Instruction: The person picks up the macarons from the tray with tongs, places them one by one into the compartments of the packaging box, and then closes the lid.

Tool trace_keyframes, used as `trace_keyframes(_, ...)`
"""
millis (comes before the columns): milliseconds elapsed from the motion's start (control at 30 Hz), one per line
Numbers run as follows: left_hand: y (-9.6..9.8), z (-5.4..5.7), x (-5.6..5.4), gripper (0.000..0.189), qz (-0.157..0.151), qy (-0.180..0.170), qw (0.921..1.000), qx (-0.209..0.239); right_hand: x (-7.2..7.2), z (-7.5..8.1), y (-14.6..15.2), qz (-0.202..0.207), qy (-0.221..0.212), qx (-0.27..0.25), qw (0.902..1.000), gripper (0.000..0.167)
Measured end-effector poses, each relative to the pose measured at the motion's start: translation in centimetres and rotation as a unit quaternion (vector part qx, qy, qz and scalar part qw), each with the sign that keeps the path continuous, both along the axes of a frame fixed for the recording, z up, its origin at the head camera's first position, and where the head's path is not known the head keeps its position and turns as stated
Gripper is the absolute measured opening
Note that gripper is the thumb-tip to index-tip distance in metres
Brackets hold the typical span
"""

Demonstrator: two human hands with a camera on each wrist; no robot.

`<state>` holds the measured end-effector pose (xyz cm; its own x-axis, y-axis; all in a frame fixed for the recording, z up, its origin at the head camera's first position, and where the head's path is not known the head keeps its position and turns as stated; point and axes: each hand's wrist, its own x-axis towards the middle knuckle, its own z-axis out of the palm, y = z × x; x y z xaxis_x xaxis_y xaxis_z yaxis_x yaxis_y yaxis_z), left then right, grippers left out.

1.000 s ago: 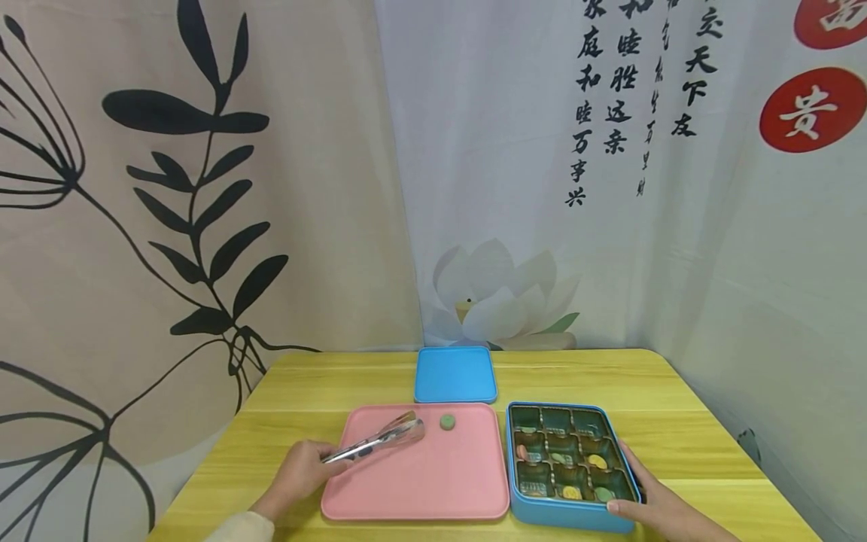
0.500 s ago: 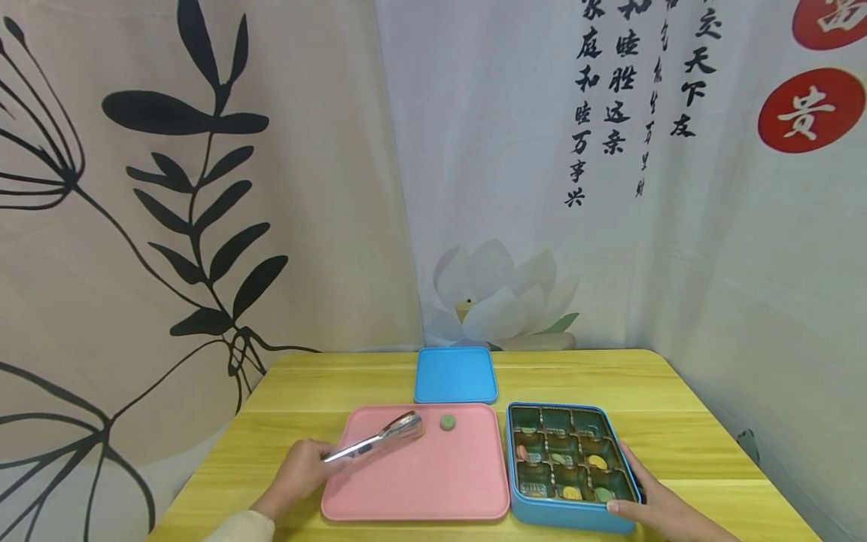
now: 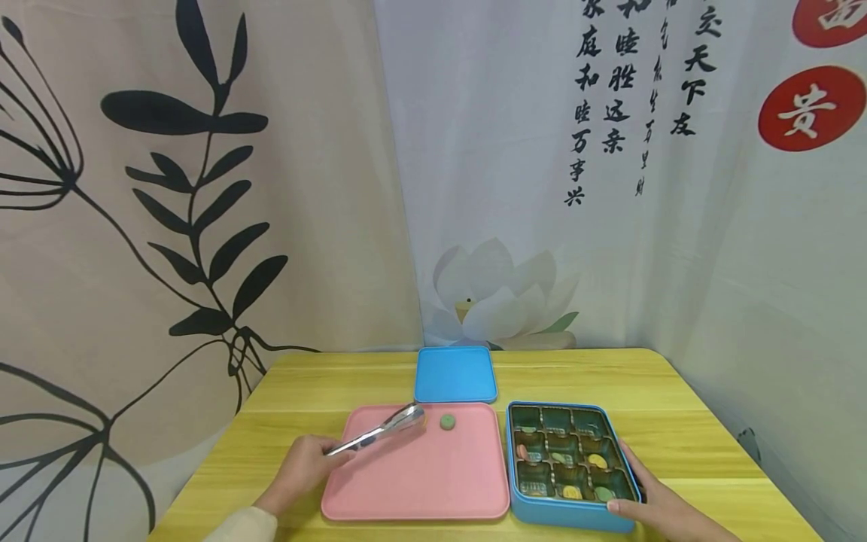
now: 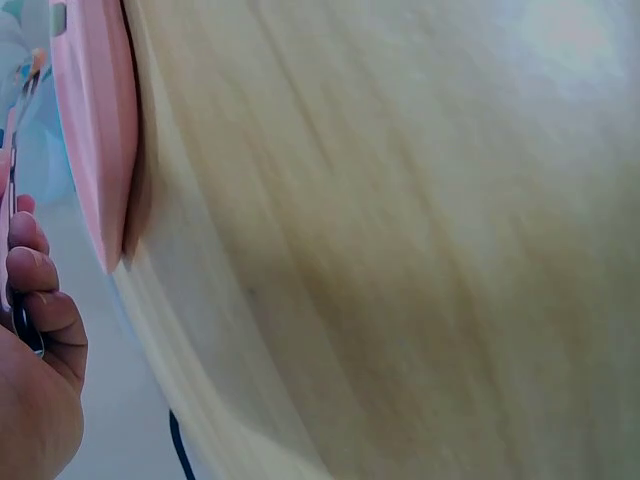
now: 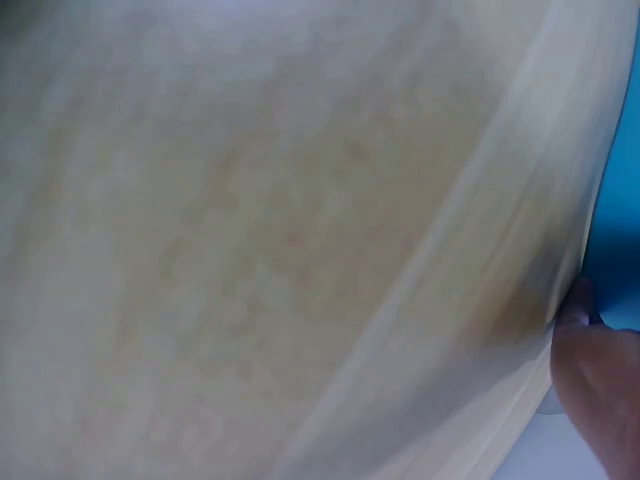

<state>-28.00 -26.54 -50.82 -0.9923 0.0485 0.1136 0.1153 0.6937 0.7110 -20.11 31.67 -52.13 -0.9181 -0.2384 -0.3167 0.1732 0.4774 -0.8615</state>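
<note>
My left hand [image 3: 305,468] grips metal tongs [image 3: 369,438] by the handle end, over the left side of a pink tray [image 3: 433,482]. The head of the tongs is above the tray's far part, and an orange bit [image 4: 38,60] shows at it in the left wrist view; its kind is hard to make out. A green macaron [image 3: 448,422] lies on the tray just right of the tongs. My right hand [image 3: 660,500] holds the near right corner of a blue box [image 3: 569,516], thumb at the front, other fingers along the side.
A brown divided insert [image 3: 558,420] fills the box, with several green, yellow and pink macarons in its compartments. A blue lid [image 3: 455,374] lies behind the tray. Everything stands on a yellow wood-grain table [image 3: 704,452], with a printed curtain [image 3: 325,188] behind.
The tongs' arms, apart at first, have come together, and their head has risen slightly. My left hand has moved up a little. The right hand and the box have stayed put.
</note>
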Motion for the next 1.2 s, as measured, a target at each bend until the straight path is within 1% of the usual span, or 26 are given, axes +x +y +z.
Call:
trace_keyframes(267,0.6,0.4,-0.3,0.011,-0.020,0.030,0.9993,0.001,0.0,0.0,0.0,0.001,0.007,-0.006,1.0000,0.095)
trace_keyframes(467,1.5,0.6,-0.6,0.015,-0.030,0.029,0.9991,0.010,-0.1,-0.2,0.2,0.012,0.003,-0.005,0.9999,0.096)
trace_keyframes(600,2.4,0.9,-0.8,0.014,-0.040,0.029,0.9986,0.022,-0.1,-0.1,0.2,0.013,0.003,-0.008,0.9999,0.095)
trace_keyframes(633,2.7,1.0,-0.9,0.014,-0.041,0.030,0.9984,0.026,0.0,-0.1,0.1,0.007,0.007,-0.008,0.9999,0.095)
trace_keyframes(833,4.3,1.4,-1.2,0.013,-0.055,0.040,0.9968,0.041,0.1,0.2,0.0,0.003,0.007,-0.016,0.9998,0.094)
trace_keyframes(1000,5.5,1.5,-1.6,0.014,-0.067,0.042,0.9956,0.050,0.1,0.1,0.0,0.001,0.004,-0.016,0.9999,0.094)
trace_keyframes(1200,7.2,1.6,-2.2,0.016,-0.090,0.048,0.9930,0.060,0.1,0.1,-0.1,0.001,0.004,-0.020,0.9998,0.095)
